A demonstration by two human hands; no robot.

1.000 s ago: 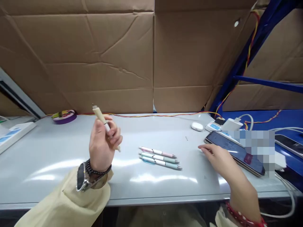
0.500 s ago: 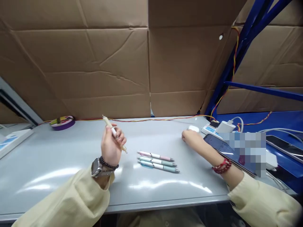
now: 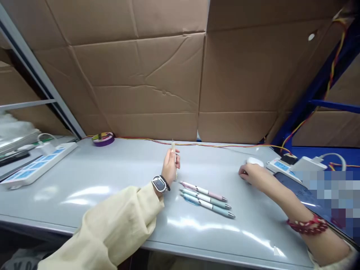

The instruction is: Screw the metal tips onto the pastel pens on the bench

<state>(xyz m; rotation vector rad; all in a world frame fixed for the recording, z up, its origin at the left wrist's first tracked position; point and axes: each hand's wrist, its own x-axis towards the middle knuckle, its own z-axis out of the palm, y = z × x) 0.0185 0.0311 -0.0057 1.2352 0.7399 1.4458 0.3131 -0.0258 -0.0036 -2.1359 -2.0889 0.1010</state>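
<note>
Near the middle of the grey table (image 3: 118,176), my left hand (image 3: 170,164) grips a cream pen (image 3: 173,147), its tip pointing up and away from me. Three pens lie side by side to the right of that hand: a pink and white one (image 3: 204,191), a green and white one (image 3: 205,198), and a light blue and white one (image 3: 207,205). My right hand (image 3: 250,173) rests on the table beside a white round object (image 3: 254,162), fingers curled; whether anything is inside them is hidden.
A purple tape roll (image 3: 103,139) sits at the back left. Power strips stand at left (image 3: 39,165) and right (image 3: 281,165). A phone (image 3: 295,187) lies by my right forearm. A red and yellow wire (image 3: 135,139) runs along the cardboard wall (image 3: 146,75).
The camera view has turned left, shifting the scene rightwards. My left hand has moved closer to the three pens, and its cream pen now stands more upright in view.
</note>
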